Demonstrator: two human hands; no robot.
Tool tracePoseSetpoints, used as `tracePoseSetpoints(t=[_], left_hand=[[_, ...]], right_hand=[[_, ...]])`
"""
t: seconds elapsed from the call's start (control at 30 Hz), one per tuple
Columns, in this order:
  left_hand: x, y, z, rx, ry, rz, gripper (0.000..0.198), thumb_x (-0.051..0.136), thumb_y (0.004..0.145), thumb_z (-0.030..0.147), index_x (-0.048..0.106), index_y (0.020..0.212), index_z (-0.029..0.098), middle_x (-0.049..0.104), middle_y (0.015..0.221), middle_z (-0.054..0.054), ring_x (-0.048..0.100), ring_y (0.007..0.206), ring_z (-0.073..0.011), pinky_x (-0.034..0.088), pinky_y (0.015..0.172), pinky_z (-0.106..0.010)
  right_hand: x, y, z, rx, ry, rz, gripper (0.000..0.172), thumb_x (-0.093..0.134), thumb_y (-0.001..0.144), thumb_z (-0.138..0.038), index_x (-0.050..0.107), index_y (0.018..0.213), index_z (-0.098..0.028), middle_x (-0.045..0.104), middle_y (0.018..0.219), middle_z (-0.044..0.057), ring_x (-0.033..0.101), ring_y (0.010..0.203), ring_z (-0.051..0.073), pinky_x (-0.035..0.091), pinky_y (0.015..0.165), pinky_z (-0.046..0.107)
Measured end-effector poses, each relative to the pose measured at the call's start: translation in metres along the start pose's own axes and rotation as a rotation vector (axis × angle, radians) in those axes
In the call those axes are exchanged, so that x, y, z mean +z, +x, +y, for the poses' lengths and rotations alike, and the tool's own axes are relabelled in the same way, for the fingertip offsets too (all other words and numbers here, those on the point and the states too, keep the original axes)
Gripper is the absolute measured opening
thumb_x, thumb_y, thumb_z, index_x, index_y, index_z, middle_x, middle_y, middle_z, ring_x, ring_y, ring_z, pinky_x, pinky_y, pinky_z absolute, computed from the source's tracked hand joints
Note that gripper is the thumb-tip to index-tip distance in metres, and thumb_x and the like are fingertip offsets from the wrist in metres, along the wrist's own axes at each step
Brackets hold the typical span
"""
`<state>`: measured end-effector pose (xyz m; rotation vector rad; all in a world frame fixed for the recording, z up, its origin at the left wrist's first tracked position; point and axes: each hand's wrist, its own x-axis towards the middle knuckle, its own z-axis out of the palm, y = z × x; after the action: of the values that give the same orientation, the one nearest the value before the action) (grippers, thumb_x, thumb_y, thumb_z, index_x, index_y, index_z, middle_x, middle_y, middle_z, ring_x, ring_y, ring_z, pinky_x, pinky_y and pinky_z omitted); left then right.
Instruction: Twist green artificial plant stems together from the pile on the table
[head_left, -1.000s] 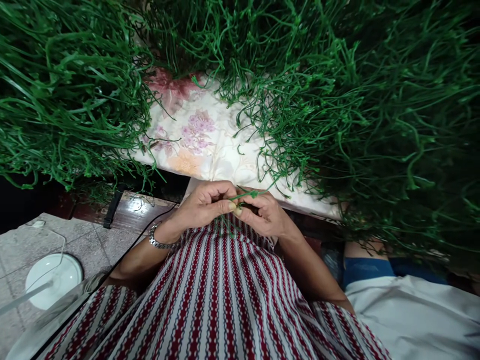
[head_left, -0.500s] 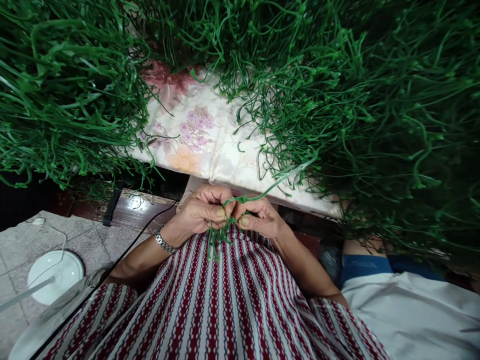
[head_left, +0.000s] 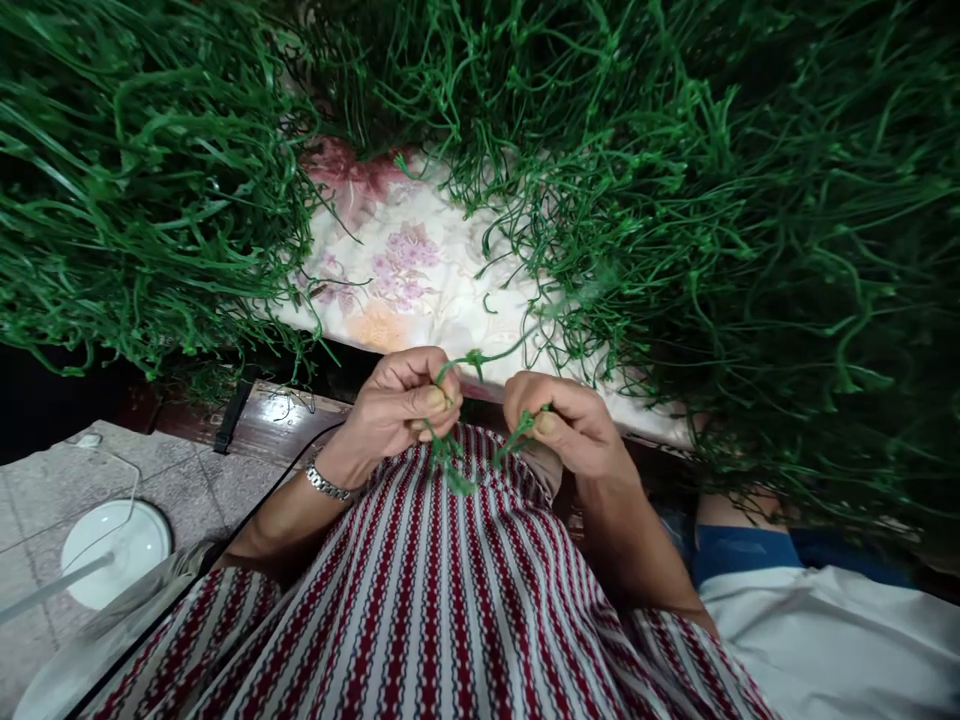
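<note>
The person wears a garment (head_left: 450, 600) striped lengthwise in dark red and white, each white band carrying a fine dark chain pattern. Above the garment, both forearms are bare. To the garment's upper left, a silver metal link bracelet (head_left: 326, 483) circles the wrist of the left hand (head_left: 401, 405).

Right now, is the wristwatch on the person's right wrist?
No, the metal watch circles the wrist of the left hand; the right hand has a bare wrist, and both hands pinch green strands.
</note>
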<state>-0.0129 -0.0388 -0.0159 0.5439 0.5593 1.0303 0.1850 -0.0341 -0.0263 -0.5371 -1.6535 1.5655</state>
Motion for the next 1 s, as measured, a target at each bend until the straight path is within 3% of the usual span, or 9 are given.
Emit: tracePoseSetpoints(t=[0.17,0.23,0.33,0.5,0.6,0.77,0.87,1.0], left_hand=[[0.001,0.008,-0.006,0.084,0.044,0.163,0.010,0.066,0.070,0.021,0.058,0.070,0.015,0.047,0.053,0.003,0.046,0.046,-0.0081,0.042,0.048,-0.022],[0.004,0.011,-0.009,0.122,0.062,0.225,0.010,0.066,0.070,0.018,0.057,0.068,0.015,0.050,0.055,0.003,0.050,0.053,-0.0089,0.044,0.057,-0.023],[0.010,0.012,-0.011,0.149,0.092,0.304,0.009,0.066,0.069,0.016,0.057,0.066,0.014,0.053,0.059,0.002,0.050,0.057,-0.0076,0.041,0.060,-0.020],[0.019,0.013,-0.013,0.134,0.148,0.353,0.013,0.070,0.066,0.015,0.057,0.062,0.014,0.054,0.061,0.004,0.046,0.056,-0.0051,0.037,0.058,-0.017],[0.021,0.013,-0.013,0.121,0.161,0.342,0.015,0.070,0.066,0.016,0.057,0.061,0.014,0.054,0.061,0.004,0.045,0.057,-0.0052,0.036,0.057,-0.017],[0.025,0.014,-0.013,0.104,0.175,0.327,0.019,0.072,0.065,0.018,0.054,0.060,0.015,0.050,0.059,0.004,0.042,0.054,-0.0053,0.035,0.054,-0.018],[0.028,0.016,-0.015,0.075,0.191,0.328,0.021,0.073,0.064,0.019,0.053,0.060,0.015,0.050,0.060,0.004,0.043,0.054,-0.0053,0.035,0.054,-0.018],[0.030,0.018,-0.016,0.118,0.185,0.335,0.017,0.071,0.066,0.016,0.054,0.062,0.015,0.052,0.063,0.004,0.045,0.058,-0.0052,0.037,0.058,-0.017]], right_hand=[[0.001,0.005,-0.001,0.040,-0.251,0.119,0.016,0.043,0.090,-0.028,0.050,0.081,-0.017,0.057,0.102,0.010,0.057,0.092,0.017,0.046,0.080,0.033],[0.007,0.007,0.001,0.054,-0.344,0.156,0.012,0.044,0.090,-0.024,0.050,0.082,-0.017,0.058,0.104,0.010,0.057,0.096,0.017,0.046,0.083,0.033],[0.014,0.011,0.004,0.093,-0.405,0.173,0.010,0.046,0.089,-0.022,0.052,0.083,-0.017,0.059,0.099,0.009,0.057,0.093,0.016,0.046,0.080,0.031],[0.014,0.014,0.006,0.143,-0.345,0.239,0.016,0.046,0.089,-0.029,0.051,0.079,-0.017,0.056,0.088,0.006,0.053,0.077,0.013,0.042,0.065,0.025],[0.015,0.012,0.008,0.217,-0.193,0.271,0.021,0.046,0.089,-0.035,0.050,0.079,-0.017,0.050,0.074,0.001,0.045,0.062,0.009,0.036,0.055,0.022],[0.020,0.009,0.013,0.328,0.010,0.216,0.034,0.050,0.083,-0.051,0.047,0.077,-0.018,0.041,0.064,-0.003,0.035,0.054,0.007,0.029,0.050,0.021],[0.026,0.010,0.010,0.368,-0.190,0.201,0.032,0.064,0.073,-0.044,0.046,0.076,-0.018,0.039,0.064,-0.005,0.035,0.057,0.008,0.029,0.052,0.020],[0.030,0.012,-0.001,0.333,-0.519,0.207,0.016,0.054,0.080,-0.025,0.043,0.072,-0.018,0.036,0.062,-0.006,0.032,0.057,0.007,0.029,0.055,0.020]])
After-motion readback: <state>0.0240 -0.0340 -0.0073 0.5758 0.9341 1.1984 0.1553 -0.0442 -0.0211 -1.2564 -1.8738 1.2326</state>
